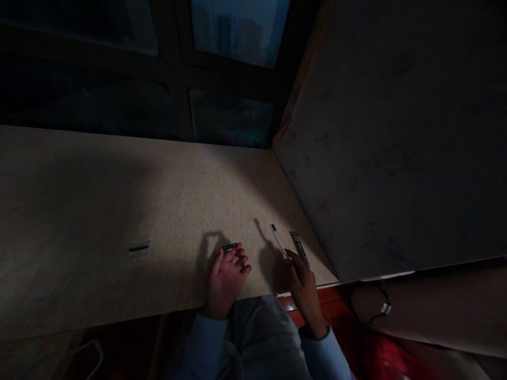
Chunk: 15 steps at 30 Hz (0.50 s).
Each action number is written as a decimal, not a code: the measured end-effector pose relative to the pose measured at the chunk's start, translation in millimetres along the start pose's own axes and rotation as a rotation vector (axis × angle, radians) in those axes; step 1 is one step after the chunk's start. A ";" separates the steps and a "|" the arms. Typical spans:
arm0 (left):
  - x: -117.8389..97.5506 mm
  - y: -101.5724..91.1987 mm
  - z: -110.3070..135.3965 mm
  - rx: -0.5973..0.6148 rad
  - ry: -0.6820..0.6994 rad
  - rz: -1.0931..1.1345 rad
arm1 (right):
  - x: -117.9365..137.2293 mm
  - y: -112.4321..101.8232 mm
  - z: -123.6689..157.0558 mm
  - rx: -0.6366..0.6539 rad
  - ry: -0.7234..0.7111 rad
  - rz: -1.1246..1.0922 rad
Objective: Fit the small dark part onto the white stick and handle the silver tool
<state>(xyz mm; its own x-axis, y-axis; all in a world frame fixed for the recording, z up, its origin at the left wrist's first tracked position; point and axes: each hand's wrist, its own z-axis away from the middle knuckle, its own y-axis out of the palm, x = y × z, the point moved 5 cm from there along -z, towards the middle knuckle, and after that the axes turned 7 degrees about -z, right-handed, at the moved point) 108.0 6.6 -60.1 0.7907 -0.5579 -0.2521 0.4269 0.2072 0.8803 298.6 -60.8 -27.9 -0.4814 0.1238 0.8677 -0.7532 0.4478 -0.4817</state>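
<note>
My left hand [227, 277] rests on the tan tabletop [119, 211] near its front edge, fingers curled, with a small dark flat piece [229, 246] at the fingertips. My right hand [303, 282] is raised beside it and pinches a thin pale stick [277, 240] with a small dark head pointing up and away. A slim metal tool [300, 247] lies on the table just right of that stick. The light is dim, so the small items are hard to name.
Another small dark piece [138, 247] lies on the table to the left. A tall pale panel [388, 148] walls off the right side. Dark window panes [237, 31] stand behind the table. A cable [382, 309] and red floor show at lower right.
</note>
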 end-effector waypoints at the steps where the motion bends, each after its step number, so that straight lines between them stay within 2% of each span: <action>1: -0.3 0.1 0.1 0.001 0.002 0.000 | -0.8 -1.1 -2.0 0.008 -0.001 0.025; 9: -0.3 -1.8 -1.3 -0.008 -0.007 -0.002 | 2.8 -1.3 -13.8 -0.020 -0.010 0.246; 12: -0.5 -2.0 -1.9 -0.014 -0.009 -0.007 | 8.8 4.0 -17.9 0.035 -0.026 0.285; 15: -0.5 -0.8 -1.6 -0.008 -0.009 -0.015 | 12.4 7.3 -22.5 0.116 0.022 0.364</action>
<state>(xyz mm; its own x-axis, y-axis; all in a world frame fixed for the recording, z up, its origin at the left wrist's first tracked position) 107.9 8.0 -61.3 0.7801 -0.5684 -0.2613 0.4421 0.2052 0.8732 297.2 -36.1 -17.9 -0.7180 0.2757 0.6391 -0.5811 0.2679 -0.7685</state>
